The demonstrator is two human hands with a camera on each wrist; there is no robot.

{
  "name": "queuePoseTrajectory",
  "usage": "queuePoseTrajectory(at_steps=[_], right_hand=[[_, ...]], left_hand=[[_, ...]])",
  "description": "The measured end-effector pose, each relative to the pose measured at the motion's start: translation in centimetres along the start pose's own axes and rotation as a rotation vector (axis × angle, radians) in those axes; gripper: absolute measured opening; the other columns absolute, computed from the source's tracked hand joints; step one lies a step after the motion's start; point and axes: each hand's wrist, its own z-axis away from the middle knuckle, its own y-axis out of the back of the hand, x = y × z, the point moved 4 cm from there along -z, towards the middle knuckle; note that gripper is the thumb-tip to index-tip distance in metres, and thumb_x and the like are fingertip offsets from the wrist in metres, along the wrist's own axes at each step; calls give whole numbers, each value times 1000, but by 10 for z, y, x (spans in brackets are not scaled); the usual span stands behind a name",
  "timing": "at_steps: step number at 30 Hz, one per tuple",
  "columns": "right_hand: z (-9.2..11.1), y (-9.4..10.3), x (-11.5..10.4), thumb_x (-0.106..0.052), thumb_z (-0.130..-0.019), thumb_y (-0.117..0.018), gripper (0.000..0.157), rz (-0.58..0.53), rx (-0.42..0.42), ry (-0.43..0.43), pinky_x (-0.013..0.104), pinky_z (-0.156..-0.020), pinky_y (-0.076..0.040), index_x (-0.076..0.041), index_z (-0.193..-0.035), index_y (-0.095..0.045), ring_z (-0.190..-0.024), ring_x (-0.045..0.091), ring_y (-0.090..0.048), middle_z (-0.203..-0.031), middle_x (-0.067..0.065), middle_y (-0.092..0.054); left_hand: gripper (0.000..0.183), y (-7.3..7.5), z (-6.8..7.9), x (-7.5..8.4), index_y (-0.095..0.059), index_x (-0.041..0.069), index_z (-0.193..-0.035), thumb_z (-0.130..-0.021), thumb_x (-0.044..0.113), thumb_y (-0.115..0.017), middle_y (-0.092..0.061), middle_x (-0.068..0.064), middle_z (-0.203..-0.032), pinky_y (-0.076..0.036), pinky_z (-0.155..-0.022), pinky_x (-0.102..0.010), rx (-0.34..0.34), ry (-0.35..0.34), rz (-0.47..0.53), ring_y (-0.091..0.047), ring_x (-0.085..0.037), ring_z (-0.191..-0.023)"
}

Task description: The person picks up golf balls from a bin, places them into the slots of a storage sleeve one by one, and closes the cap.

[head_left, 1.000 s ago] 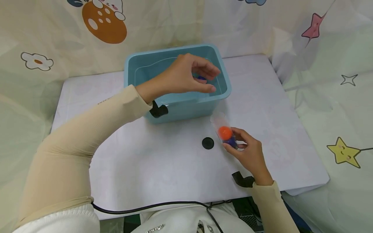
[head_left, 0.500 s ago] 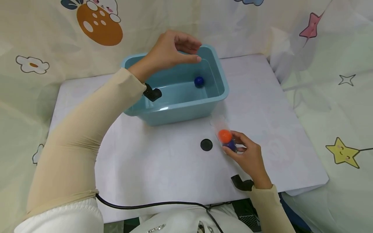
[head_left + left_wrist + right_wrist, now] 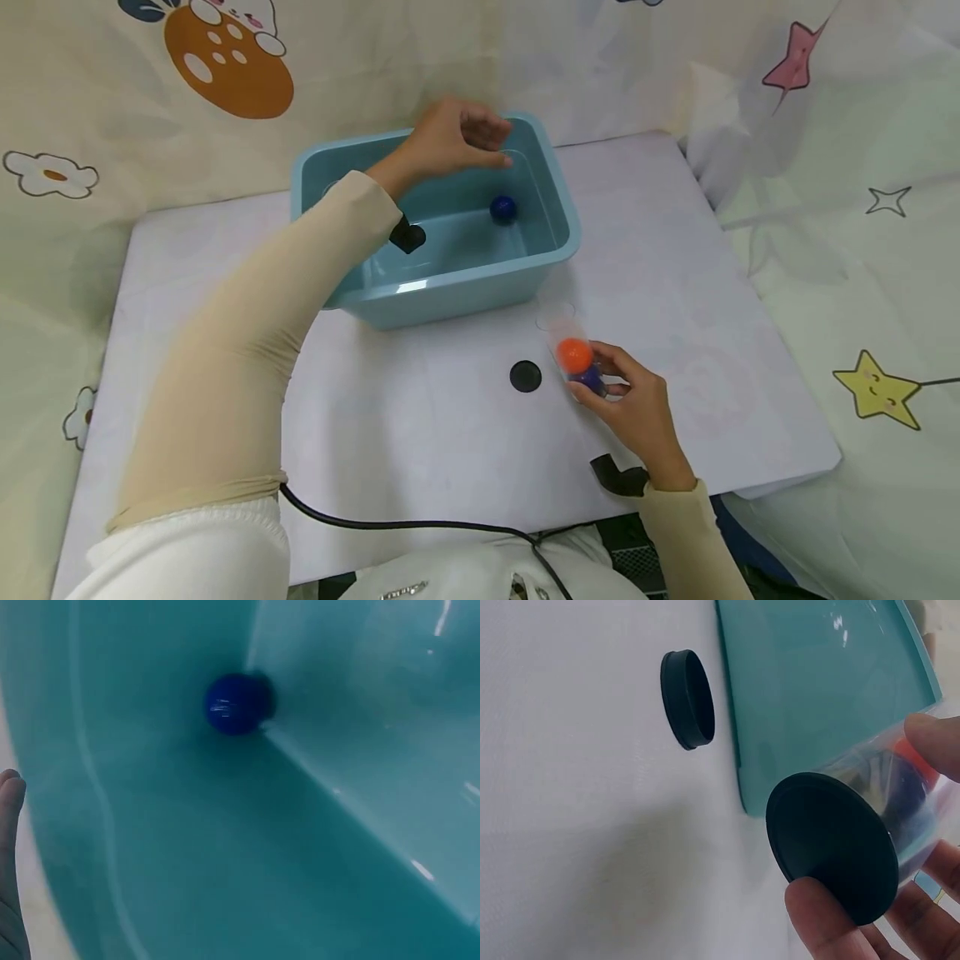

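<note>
My left hand (image 3: 456,140) hangs over the far part of a blue plastic bin (image 3: 457,300), fingers loosely bent with nothing in them. A blue ball (image 3: 503,209) lies on the bin's floor, by a corner in the left wrist view. My right hand (image 3: 641,408) grips the lower end of a clear tube (image 3: 556,323). Inside the tube, an orange ball (image 3: 574,356) sits above a dark blue ball (image 3: 589,382), which the fingers partly cover. A dark cap (image 3: 832,847) closes the tube's near end, and one fingertip touches that cap.
A loose black lid (image 3: 526,376) lies on the white table (image 3: 420,433) to the left of the tube. A black cable (image 3: 405,525) runs along the front edge. Printed cloth walls (image 3: 615,75) stand behind the bin and at the sides.
My left hand has withdrawn from low over the bin's right side toward its far rim, uncovering the blue ball. It has since dipped slightly. My right hand stays nearly still with the tube.
</note>
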Motion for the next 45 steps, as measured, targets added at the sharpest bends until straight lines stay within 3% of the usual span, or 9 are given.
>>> queuePoseTrajectory(at_steps=[5,13,18,20,29,39,45], right_hand=[[4,-1,0,-5,-75,-87,56,17,1,-11,15,-75,-55,-2,-126,-65,-96,29,-69,-113,16,-71],[12,-4,0,-5,-74,-87,57,6,-3,-32,15,-75,-55,-3,-126,-64,-97,29,-69,-114,16,-71],[18,-7,-1,-6,-75,-88,57,2,-11,-49,14,-74,-55,-3,-127,-64,-98,28,-69,-115,15,-71],[19,-8,-2,-6,-74,-88,58,1,-13,-40,19,-74,-57,-3,-127,-64,-98,28,-69,-114,15,-71],[25,-10,-7,-5,-74,-88,58,7,-18,-26,40,-73,-61,-2,-127,-64,-98,30,-70,-116,16,-70],[30,-12,-9,-5,-74,-88,59,3,-35,-32,42,-73,-61,-1,-128,-63,-98,31,-70,-117,17,-70],[33,-15,-10,-6,-75,-87,58,0,-51,-37,42,-73,-61,-1,-127,-63,-98,32,-69,-116,18,-70]], left_hand=[[54,-10,-6,-14,-63,2,-131,-83,17,-82,-63,-13,-133,-50,-99,-26,-59,4,-3,-62,-22,-121],[54,-24,-7,-35,-64,5,-132,-84,23,-81,-64,-9,-133,-52,-96,-24,-111,60,-52,-64,-16,-116],[55,-34,-7,-54,-63,4,-133,-85,25,-81,-64,-9,-133,-52,-96,-25,-145,54,-152,-64,-18,-117],[55,-38,-6,-60,-62,4,-133,-86,24,-80,-64,-9,-133,-51,-98,-26,-158,60,-203,-63,-18,-118],[55,-55,0,-71,-62,1,-132,-84,17,-82,-64,-13,-131,-49,-102,-32,-148,83,-351,-62,-24,-119],[55,-60,6,-81,-64,1,-130,-81,15,-84,-65,-15,-129,-49,-101,-37,-105,52,-396,-62,-26,-118],[52,-63,11,-84,-68,2,-123,-79,22,-87,-69,-14,-121,-51,-97,-38,-120,45,-487,-63,-26,-112]])
